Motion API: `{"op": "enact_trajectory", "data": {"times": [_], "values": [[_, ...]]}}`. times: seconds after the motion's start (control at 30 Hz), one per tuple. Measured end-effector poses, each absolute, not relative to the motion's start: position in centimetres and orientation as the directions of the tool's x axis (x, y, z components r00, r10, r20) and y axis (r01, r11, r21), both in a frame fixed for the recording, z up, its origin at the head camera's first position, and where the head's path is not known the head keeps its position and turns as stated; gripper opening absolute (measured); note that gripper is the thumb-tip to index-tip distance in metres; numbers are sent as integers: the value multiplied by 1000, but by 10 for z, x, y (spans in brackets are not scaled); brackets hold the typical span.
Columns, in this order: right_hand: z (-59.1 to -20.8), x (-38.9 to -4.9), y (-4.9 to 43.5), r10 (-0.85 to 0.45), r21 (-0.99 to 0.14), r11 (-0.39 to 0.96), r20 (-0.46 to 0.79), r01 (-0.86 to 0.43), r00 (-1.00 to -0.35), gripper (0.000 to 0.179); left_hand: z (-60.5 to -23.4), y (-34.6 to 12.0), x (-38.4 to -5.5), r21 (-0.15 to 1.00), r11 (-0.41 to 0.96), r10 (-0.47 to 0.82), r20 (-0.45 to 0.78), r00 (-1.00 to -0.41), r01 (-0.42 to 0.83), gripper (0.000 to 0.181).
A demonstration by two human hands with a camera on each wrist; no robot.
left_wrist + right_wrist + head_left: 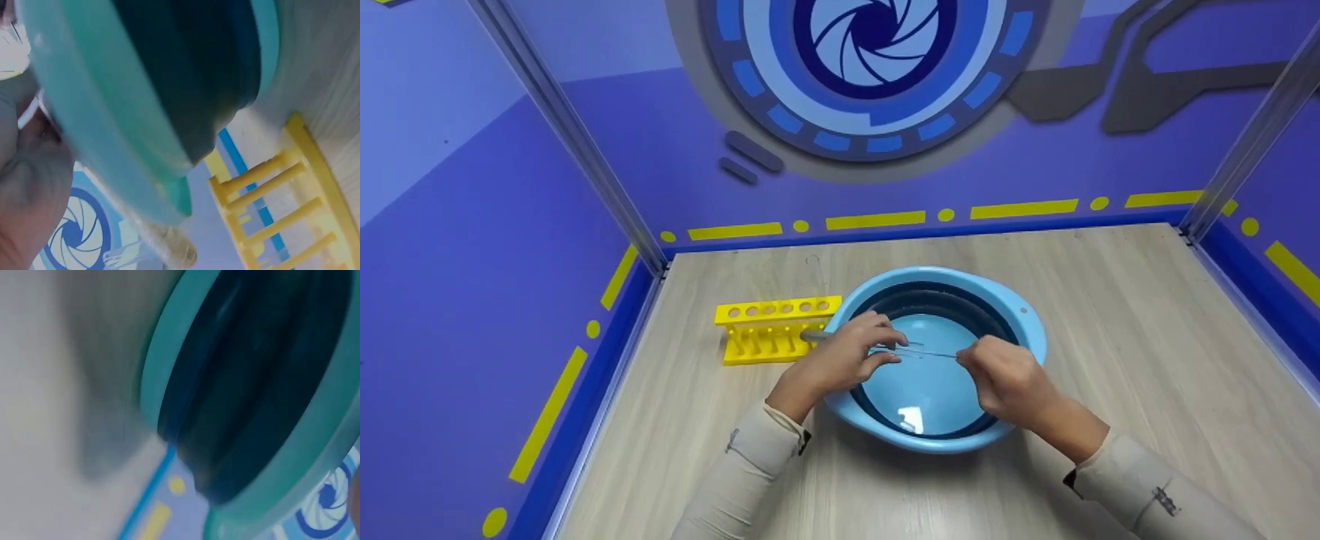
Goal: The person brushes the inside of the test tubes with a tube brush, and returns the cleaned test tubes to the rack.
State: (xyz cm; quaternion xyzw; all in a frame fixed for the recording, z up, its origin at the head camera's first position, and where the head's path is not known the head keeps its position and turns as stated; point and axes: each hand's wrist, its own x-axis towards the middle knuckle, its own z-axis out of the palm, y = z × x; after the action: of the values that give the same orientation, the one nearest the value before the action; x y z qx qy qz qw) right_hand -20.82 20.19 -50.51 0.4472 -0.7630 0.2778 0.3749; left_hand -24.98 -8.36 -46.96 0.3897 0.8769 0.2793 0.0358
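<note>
Over the basin, the left hand grips a tube, probably fragile, best held mid-length; the right hand pinches a thin wire.

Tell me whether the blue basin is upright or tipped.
Upright: in the head view, the blue basin opens upward, and the right wrist view shows its base down on the wooden table.

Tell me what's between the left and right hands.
The head view shows a thin wire and the end of a clear tube, above the blue basin.
</note>
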Motion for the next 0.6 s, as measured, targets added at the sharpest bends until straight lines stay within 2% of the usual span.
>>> {"op": "enact_trajectory", "data": {"times": [0.07,0.13,0.17,0.2,0.27,0.33,0.37,0.43,0.5,0.53,0.57,0.6], "values": [[-502,-201,200,-377,-433,440,706,-787,-599,15,-472,-80,-249,487,559,666,219,-713,671,26],[-496,-195,198,-286,-752,366,470,-548,-835,14,-474,-76,-247,416,579,634,310,-708,701,24],[-492,-193,197,-254,-876,295,313,-382,-915,14,-475,-74,-246,371,591,620,358,-698,716,23],[-488,-191,197,-235,-954,219,154,-207,-960,15,-476,-72,-245,323,604,607,407,-683,729,22],[-479,-191,196,-223,-992,80,-112,96,-968,18,-476,-68,-243,227,626,588,491,-643,746,20],[-473,-192,196,-215,-963,0,-264,271,-940,19,-476,-65,-241,155,643,579,543,-608,750,18],[-471,-192,196,-200,-956,-3,-285,292,-937,19,-476,-63,-240,140,647,576,554,-600,750,18],[-472,-191,195,-153,-979,57,-202,195,-967,18,-474,-62,-238,138,650,581,545,-605,747,18],[-478,-188,194,-119,-983,184,5,-27,-993,15,-472,-62,-237,170,648,592,501,-631,742,20],[-482,-188,194,-124,-946,265,159,-187,-979,12,-471,-63,-237,196,647,598,470,-649,737,21],[-487,-188,194,-147,-867,346,327,-358,-934,10,-469,-64,-237,224,645,603,438,-666,731,22],[-492,-190,194,-186,-746,419,487,-518,-853,11,-467,-65,-237,253,642,608,406,-682,723,23]]}}
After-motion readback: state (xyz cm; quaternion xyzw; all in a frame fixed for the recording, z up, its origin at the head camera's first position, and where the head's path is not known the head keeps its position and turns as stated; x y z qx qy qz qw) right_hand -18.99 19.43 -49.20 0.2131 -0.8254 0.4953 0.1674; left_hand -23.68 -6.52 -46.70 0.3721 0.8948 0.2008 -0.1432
